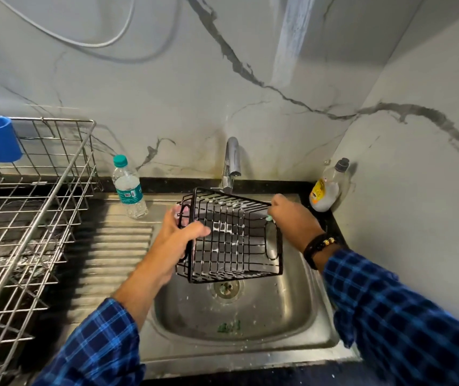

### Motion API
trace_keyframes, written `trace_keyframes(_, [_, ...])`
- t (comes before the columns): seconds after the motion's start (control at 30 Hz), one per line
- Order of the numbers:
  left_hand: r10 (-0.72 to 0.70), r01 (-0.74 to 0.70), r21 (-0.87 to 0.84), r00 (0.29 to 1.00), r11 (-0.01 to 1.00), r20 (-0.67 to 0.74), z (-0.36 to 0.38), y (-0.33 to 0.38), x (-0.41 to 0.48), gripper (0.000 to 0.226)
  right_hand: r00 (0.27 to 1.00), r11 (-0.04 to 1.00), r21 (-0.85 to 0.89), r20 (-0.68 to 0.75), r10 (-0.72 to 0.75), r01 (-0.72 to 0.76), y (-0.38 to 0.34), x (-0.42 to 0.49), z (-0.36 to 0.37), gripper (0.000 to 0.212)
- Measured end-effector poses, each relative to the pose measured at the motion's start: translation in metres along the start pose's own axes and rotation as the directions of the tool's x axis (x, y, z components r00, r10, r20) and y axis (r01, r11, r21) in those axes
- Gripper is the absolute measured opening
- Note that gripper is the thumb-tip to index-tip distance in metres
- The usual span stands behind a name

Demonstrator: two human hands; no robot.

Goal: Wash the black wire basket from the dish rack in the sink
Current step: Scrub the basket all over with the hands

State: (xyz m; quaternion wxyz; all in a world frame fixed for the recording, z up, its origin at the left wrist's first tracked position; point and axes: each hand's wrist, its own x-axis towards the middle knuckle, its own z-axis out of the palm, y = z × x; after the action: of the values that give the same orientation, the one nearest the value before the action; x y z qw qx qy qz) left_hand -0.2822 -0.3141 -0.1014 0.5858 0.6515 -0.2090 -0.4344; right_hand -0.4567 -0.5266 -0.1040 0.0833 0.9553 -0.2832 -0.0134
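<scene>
Left hand (179,238) grips the tilted basket (233,235); right hand (292,218), opposite, pinches a green bit (269,217) against its rim.

Place: a home kitchen's washing-up corner is showing here.
Sink: a stainless steel sink (292,302) with a ribbed drainboard (116,246) is sitting in a dark countertop (181,182).
Tap: a chrome tap (232,162) is standing behind the basin.
Rack: a steel wire dish rack (41,215) is standing at the left.
Supplies: a dish soap bottle (325,190) is sitting in the corner.
Walls: marble-look panels (167,93) are lining the back and side.
</scene>
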Motion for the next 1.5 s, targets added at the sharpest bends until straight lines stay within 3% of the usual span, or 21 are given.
trace_keyframes(0.13, [-0.02, 0.02, 0.002, 1.0, 1.0, -0.012, 0.002, 0.003, -0.002, 0.118, 0.991, 0.989, -0.077, -0.023, -0.13, 0.128, 0.001, 0.002, 0.01, 0.02])
trace_keyframes(0.23, [0.002, -0.001, -0.064, 1.0, 0.998, 0.006, 0.003, 0.008, -0.001, 0.102, 0.976, 0.972, -0.088, 0.022, -0.216, 0.217, -0.014, 0.0, 0.019, 0.019])
trace_keyframes(0.37, [0.055, -0.055, -0.009, 0.998, 0.998, -0.004, 0.003, 0.011, 0.001, 0.09, 0.982, 0.98, -0.082, 0.076, -0.176, 0.182, -0.019, -0.002, 0.014, 0.02])
trace_keyframes(0.5, [0.029, -0.03, -0.054, 0.999, 0.998, -0.027, -0.001, 0.003, -0.001, 0.088, 0.954, 0.962, -0.15, 0.235, -0.188, 0.227, -0.016, 0.001, 0.013, 0.019])
trace_keyframes(0.63, [0.035, -0.037, -0.031, 0.998, 0.999, -0.052, 0.009, 0.0, -0.006, 0.084, 0.87, 0.971, -0.015, 0.447, -0.208, 0.24, -0.009, -0.001, 0.01, 0.017])
trace_keyframes(0.77, [0.034, -0.036, -0.063, 0.999, 0.997, -0.036, 0.011, 0.003, -0.007, 0.084, 0.821, 0.946, 0.061, 0.48, -0.309, 0.319, -0.007, -0.007, -0.004, 0.021])
trace_keyframes(0.87, [0.03, -0.031, -0.062, 0.999, 0.998, -0.016, 0.008, 0.003, -0.005, 0.086, 0.901, 0.969, 0.116, 0.356, -0.247, 0.22, -0.002, -0.005, -0.007, 0.02])
trace_keyframes(0.93, [0.014, -0.013, -0.099, 1.0, 0.995, 0.002, 0.009, 0.003, -0.004, 0.086, 0.982, 0.988, 0.037, 0.114, -0.154, 0.15, 0.003, -0.002, -0.002, 0.016])
trace_keyframes(1.0, [-0.007, 0.008, -0.143, 1.0, 0.99, 0.007, 0.012, 0.004, -0.005, 0.077, 0.993, 0.994, -0.034, 0.061, -0.099, 0.101, -0.001, -0.002, 0.005, 0.015])
trace_keyframes(1.1, [0.001, -0.009, -0.171, 0.999, 0.985, -0.047, 0.014, 0.007, -0.007, 0.064, 0.966, 0.984, -0.02, 0.193, -0.172, 0.179, -0.012, -0.01, 0.017, 0.014])
trace_keyframes(1.2, [-0.013, -0.007, -0.222, 0.996, 0.975, -0.092, 0.01, 0.003, -0.005, 0.055, 0.886, 0.961, 0.02, 0.382, -0.261, 0.274, -0.013, -0.017, 0.019, 0.023])
trace_keyframes(1.4, [0.049, -0.052, -0.206, 0.999, 0.977, -0.02, 0.017, -0.001, -0.005, 0.042, 0.738, 0.966, 0.11, 0.627, -0.249, 0.232, -0.002, -0.009, -0.01, 0.012])
trace_keyframes(1.5, [-0.012, 0.013, -0.257, 1.0, 0.966, 0.005, 0.021, 0.008, -0.004, 0.041, 0.708, 0.974, 0.066, 0.677, -0.202, 0.215, 0.004, -0.01, -0.023, 0.013])
